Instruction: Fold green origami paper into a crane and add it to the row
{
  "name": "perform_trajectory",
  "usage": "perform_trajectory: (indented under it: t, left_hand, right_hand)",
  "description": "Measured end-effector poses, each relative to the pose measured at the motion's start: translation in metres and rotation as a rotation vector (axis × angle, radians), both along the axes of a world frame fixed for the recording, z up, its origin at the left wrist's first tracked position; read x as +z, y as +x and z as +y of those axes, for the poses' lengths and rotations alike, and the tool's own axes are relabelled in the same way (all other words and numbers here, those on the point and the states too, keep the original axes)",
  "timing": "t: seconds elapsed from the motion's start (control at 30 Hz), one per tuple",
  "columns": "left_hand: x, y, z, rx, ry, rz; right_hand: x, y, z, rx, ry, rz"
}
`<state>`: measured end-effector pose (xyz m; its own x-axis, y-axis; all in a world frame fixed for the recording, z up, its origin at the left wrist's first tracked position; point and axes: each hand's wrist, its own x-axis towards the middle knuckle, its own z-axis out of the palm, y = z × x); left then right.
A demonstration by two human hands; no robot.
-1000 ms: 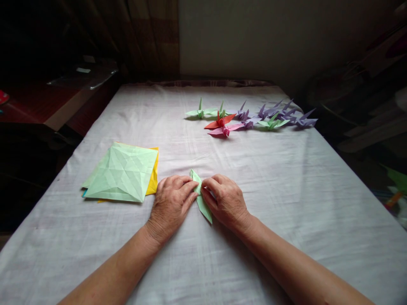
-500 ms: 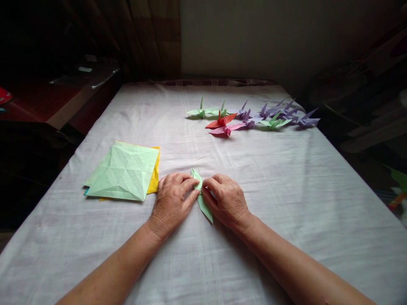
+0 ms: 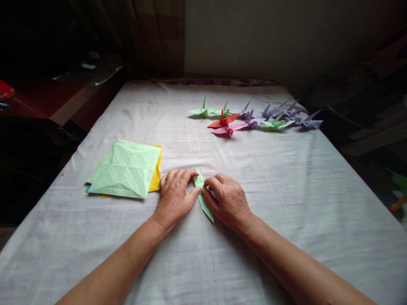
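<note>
A light green folded paper crane (image 3: pixel 205 208) lies between my hands on the cloth, its two long wings running from upper left to lower right. My left hand (image 3: pixel 174 190) holds it from the left, with fingertips at the upper wing and the thumb near its middle. From the right, my right hand (image 3: pixel 226 199) pinches the middle of the piece between curled fingers and thumb. Those fingers hide part of the folded paper. Just left of my left hand lies a stack of creased paper sheets (image 3: pixel 125 169), light green on top with yellow and blue edges showing beneath.
Several finished paper cranes stand at the back right: green (image 3: pixel 204 112), red (image 3: pixel 223 120), pink (image 3: pixel 229 129) and purple (image 3: pixel 311 121). A whitish cloth (image 3: pixel 273 178) covers the table. To the left is a dark red wooden surface (image 3: pixel 38 101) with a clear plastic packet (image 3: pixel 90 74).
My left fingers have shifted up along the upper wing and straightened somewhat, uncovering more of it. My right hand keeps its pinch. The whole view has moved slightly.
</note>
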<state>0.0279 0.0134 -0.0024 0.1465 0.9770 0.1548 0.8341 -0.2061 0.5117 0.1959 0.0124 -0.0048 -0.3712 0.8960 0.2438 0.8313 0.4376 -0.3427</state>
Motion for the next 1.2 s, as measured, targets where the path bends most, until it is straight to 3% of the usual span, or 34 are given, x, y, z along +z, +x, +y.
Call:
perform_trajectory:
  t: [0.53,0.9,1.2]
  left_hand:
    - [-0.002,-0.001,-0.003,-0.012,0.055,0.014]
    - [0.0,-0.008,-0.003,-0.083,-0.005,-0.032]
    - [0.004,-0.006,-0.005,-0.065,-0.035,-0.002]
  right_hand:
    - [0.002,-0.002,0.0,-0.003,-0.032,0.097]
    - [0.005,-0.007,-0.002,-0.031,-0.033,0.052]
    - [0.011,-0.004,0.007,-0.032,-0.192,0.103]
